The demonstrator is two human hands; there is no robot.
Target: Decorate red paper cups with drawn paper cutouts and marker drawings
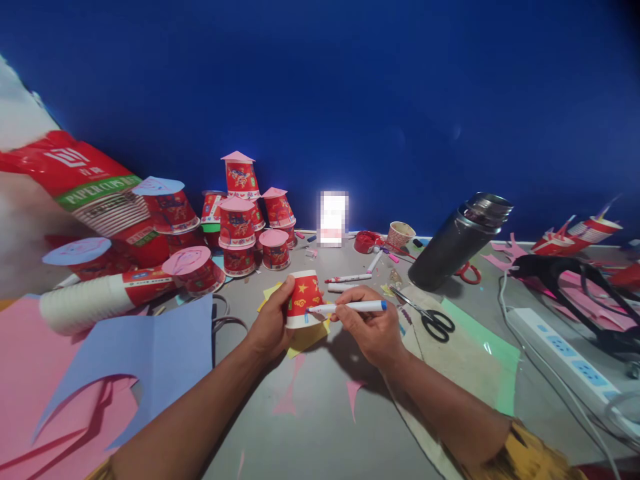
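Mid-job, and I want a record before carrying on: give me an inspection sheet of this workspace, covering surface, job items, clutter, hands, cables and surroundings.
Surface: grey tabletop, pink paper scrap near the front.
Job's things: red paper cup; blue-ended marker, tip at the cup's lower part, near a blue mark.
Clutter: black-handled scissors, dark flask and blue sheet around the hands.
Hands: left hand holds the cup; right hand grips the marker.
Cables: white cable beside the power strip, right.
Surroundings: blue wall behind; co-workers, nothing seen.
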